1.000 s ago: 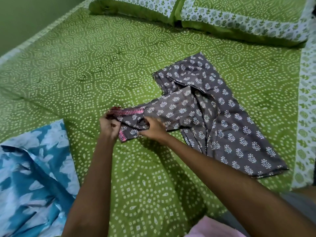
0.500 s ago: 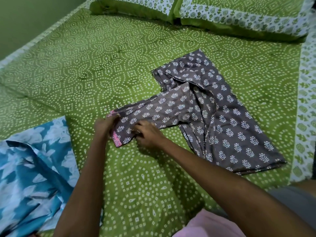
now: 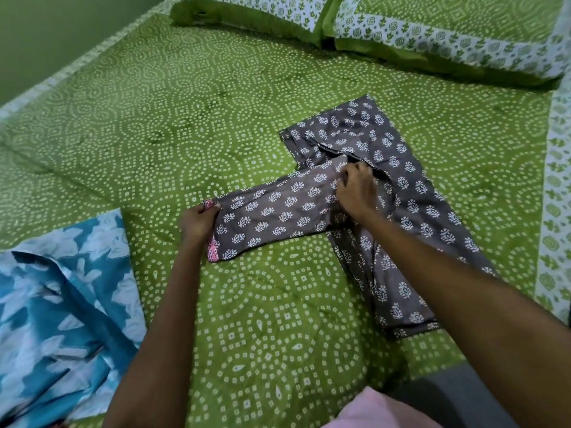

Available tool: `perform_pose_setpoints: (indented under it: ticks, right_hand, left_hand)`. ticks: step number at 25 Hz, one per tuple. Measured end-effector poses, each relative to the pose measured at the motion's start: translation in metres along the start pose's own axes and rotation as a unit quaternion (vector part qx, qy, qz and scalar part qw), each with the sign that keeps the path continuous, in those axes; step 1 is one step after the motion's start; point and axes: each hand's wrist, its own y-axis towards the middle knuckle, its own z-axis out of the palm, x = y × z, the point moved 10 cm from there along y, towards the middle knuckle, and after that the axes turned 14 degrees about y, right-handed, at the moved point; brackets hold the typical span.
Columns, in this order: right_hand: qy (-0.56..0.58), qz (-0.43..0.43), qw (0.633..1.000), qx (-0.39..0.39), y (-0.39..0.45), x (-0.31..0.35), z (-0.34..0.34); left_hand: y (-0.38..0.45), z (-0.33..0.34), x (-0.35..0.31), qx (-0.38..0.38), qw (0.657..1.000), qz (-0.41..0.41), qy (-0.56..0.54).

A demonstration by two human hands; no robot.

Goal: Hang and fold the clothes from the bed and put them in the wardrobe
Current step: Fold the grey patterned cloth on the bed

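A grey garment (image 3: 411,193) with a white leaf print lies partly folded on the green bed (image 3: 185,125). Its sleeve (image 3: 275,211) stretches flat toward the left and ends in a pink embroidered cuff. My left hand (image 3: 197,222) grips that cuff end. My right hand (image 3: 355,191) pinches the fabric where the sleeve meets the body of the garment. A blue and white patterned garment (image 3: 58,310) lies crumpled at the lower left of the bed.
Two green and white pillows (image 3: 401,29) lie along the head of the bed at the top. The bed's white patterned border (image 3: 556,180) runs down the right side. A pale pink cloth (image 3: 380,412) shows at the bottom edge. A green wall stands at top left.
The sleeve has been pulled out straight and flat to the left. My right hand slid from the cuff end up to the shoulder; my left hand stays at the cuff.
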Motion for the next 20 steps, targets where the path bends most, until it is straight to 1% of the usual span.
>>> perform_pose_setpoints:
  ticks: [1,3,4,5,6,8,9,11,12,13,14,17,18,19,20]
  right_hand:
    - [-0.009,-0.038,0.999,0.019,-0.012,0.007,0.009]
    - [-0.020,-0.156,0.986,0.061,-0.048,0.033,0.032]
    - [-0.026,-0.205,0.976,0.073,-0.066,0.045,0.043]
    - [-0.029,-0.233,0.968,0.085,-0.081,0.054,0.053]
    - [-0.027,-0.242,0.964,0.106,-0.091,0.059,0.064]
    - [-0.025,-0.240,0.961,0.137,-0.104,0.063,0.079]
    - [-0.025,-0.237,0.961,0.142,-0.107,0.063,0.081]
    - [-0.014,-0.234,0.963,0.131,-0.109,0.058,0.074]
    - [-0.008,-0.227,0.966,0.121,-0.108,0.056,0.067]
    - [0.000,-0.217,0.970,0.110,-0.106,0.053,0.058]
    - [0.006,-0.202,0.975,0.095,-0.105,0.050,0.048]
    - [0.020,-0.153,0.987,0.038,-0.113,0.031,0.016]
    - [0.026,-0.135,0.990,0.040,-0.119,0.022,0.008]
    - [0.029,-0.118,0.991,0.055,-0.126,0.012,0.001]
    - [0.032,-0.098,0.992,0.078,-0.134,0.000,-0.005]
  left_hand:
    - [0.002,0.005,0.001,0.019,0.999,-0.015,-0.044]
    - [0.005,0.015,0.007,0.051,0.989,-0.055,-0.129]
    - [0.005,0.016,0.009,0.051,0.982,-0.065,-0.171]
    - [0.006,0.013,0.015,0.042,0.974,-0.078,-0.207]
    - [0.010,0.010,0.028,0.025,0.967,-0.093,-0.237]
    - [0.008,0.001,0.053,-0.005,0.961,-0.123,-0.246]
    - [0.005,-0.002,0.062,-0.012,0.965,-0.130,-0.227]
    - [0.003,-0.008,0.077,-0.026,0.979,-0.143,-0.145]
    - [0.006,-0.010,0.082,-0.040,0.980,-0.143,-0.132]
    - [0.003,-0.013,0.077,-0.041,0.979,-0.141,-0.144]
    - [0.003,-0.011,0.073,-0.030,0.978,-0.126,-0.163]
    - [-0.009,0.003,0.058,0.043,0.963,-0.083,-0.254]
    - [-0.013,0.004,0.050,0.055,0.969,-0.046,-0.235]
    - [-0.018,0.000,0.039,0.042,0.982,-0.006,-0.183]
    - [-0.020,-0.005,0.033,0.006,0.994,0.027,-0.108]
